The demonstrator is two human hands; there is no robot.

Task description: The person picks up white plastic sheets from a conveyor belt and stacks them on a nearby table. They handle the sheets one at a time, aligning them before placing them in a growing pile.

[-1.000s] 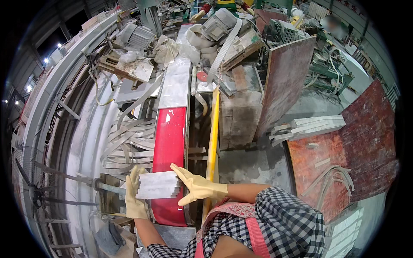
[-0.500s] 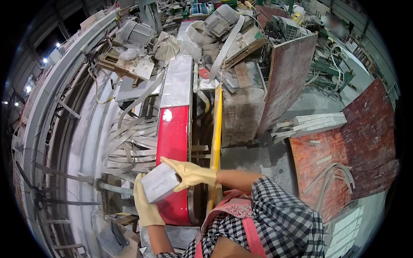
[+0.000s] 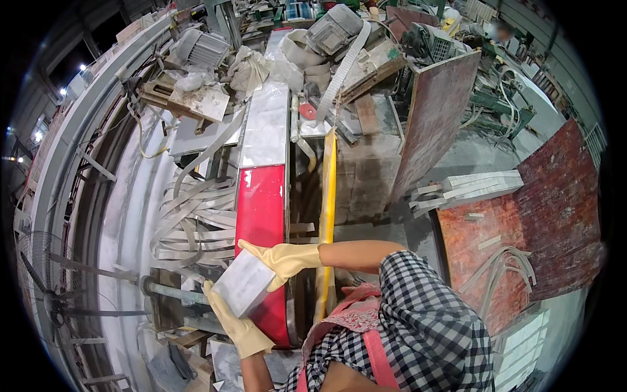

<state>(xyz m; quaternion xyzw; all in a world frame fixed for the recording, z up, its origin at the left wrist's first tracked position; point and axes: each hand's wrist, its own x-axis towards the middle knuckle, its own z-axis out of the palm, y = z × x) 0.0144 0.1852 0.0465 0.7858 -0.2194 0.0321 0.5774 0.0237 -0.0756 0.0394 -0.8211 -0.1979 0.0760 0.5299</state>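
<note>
A pale grey-white rectangular block point(image 3: 244, 285) is held tilted between my two hands, above the near part of a glossy red belt point(image 3: 261, 215). My left hand point(image 3: 236, 321), in a cream rubber glove, supports the block's lower left side with its fingers along the edge. From the right, my right hand point(image 3: 282, 261), gloved the same way, grips the upper right edge, its thumb side across the top. The block's underside is hidden. Beyond the bare red stretch, flat white-grey slabs point(image 3: 264, 130) lie in a line along the belt.
A yellow rail point(image 3: 328, 196) runs along the belt's right side. Loose pale strips point(image 3: 196, 222) heap at the left. Farther right stand an upright reddish board point(image 3: 437, 117) and a bundle of white strips point(image 3: 483, 186). A caged fan point(image 3: 55, 300) is at far left.
The block has turned in my hands, showing more of its broad face. My left hand has tilted, its wrist shifting right. The slabs on the belt sit slightly nearer.
</note>
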